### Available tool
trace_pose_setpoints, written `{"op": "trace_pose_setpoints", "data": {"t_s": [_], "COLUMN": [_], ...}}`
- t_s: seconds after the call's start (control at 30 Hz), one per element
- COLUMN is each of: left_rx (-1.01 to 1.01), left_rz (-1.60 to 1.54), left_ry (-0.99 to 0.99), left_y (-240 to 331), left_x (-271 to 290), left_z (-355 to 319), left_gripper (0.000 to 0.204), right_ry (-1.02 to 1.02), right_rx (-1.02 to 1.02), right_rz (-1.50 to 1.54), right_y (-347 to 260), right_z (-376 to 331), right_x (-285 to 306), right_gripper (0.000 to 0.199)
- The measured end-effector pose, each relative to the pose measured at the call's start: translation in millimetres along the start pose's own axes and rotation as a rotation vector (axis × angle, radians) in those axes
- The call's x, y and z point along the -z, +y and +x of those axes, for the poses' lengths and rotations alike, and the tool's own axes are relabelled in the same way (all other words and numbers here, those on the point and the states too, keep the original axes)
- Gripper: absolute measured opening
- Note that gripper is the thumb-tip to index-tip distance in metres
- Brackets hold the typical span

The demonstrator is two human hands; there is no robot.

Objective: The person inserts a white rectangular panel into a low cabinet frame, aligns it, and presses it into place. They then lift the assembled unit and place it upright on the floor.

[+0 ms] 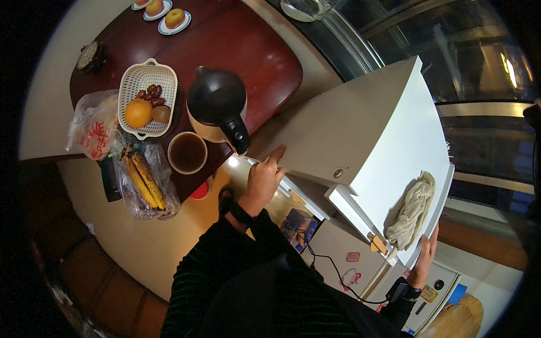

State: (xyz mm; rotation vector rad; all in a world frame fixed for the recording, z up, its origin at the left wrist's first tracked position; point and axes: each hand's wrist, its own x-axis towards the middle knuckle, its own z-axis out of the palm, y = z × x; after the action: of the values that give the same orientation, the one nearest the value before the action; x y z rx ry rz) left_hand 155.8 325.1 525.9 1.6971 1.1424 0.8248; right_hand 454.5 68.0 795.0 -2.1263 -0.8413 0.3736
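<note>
A white cabinet with tan handles stands in front of me, its panels at an angle in the view. My left hand grips its left edge, close to the table corner. On the right, my right hand curls round the outer edge of the white top, most of its fingers hidden. A crumpled, twisted pale cloth lies on that top, just beside my right hand. One tan handle shows on the front near the cloth.
Left of the cabinet, a dark red table holds a black-lidded kettle, a cup of brown liquid, a fruit basket and bagged bananas. A black cable hangs before a magnet-dotted white door. Windows line the right.
</note>
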Motion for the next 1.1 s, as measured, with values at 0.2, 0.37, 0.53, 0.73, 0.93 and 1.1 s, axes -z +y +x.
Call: {"op": "trace_pose_setpoints", "data": {"t_s": [0.2,0.37,0.53,0.73,0.93,1.1], "left_rx": [0.057,-0.038,-0.034,0.078,0.19,-0.426], "left_rz": [0.079,0.001,-0.006,0.034,-0.462,0.16], "left_ry": [-0.052,-0.028,-0.059,-0.125,-0.017,0.056], "left_y": [-1,-3,-3,-19,-41,-45], "left_x": [5,5,2,-13,-19,-6], "left_z": [7,15,25,21,36,44], "left_gripper": [0.056,0.054,0.054,0.057,0.02,0.021], "right_ry": [0.015,0.01,0.046,-0.001,-0.041,0.028], "right_rx": [0.007,-0.006,-0.035,0.025,0.118,0.189], "right_rz": [-0.021,-0.05,-0.036,-0.116,0.037,0.298], "right_y": [-13,-22,-26,-28,-28,-9], "right_z": [-5,-7,-12,-11,-2,-7], "right_x": [-8,-15,-21,-16,-17,-28], "right_gripper": [0.069,0.07,0.067,0.069,0.071,0.064]}}
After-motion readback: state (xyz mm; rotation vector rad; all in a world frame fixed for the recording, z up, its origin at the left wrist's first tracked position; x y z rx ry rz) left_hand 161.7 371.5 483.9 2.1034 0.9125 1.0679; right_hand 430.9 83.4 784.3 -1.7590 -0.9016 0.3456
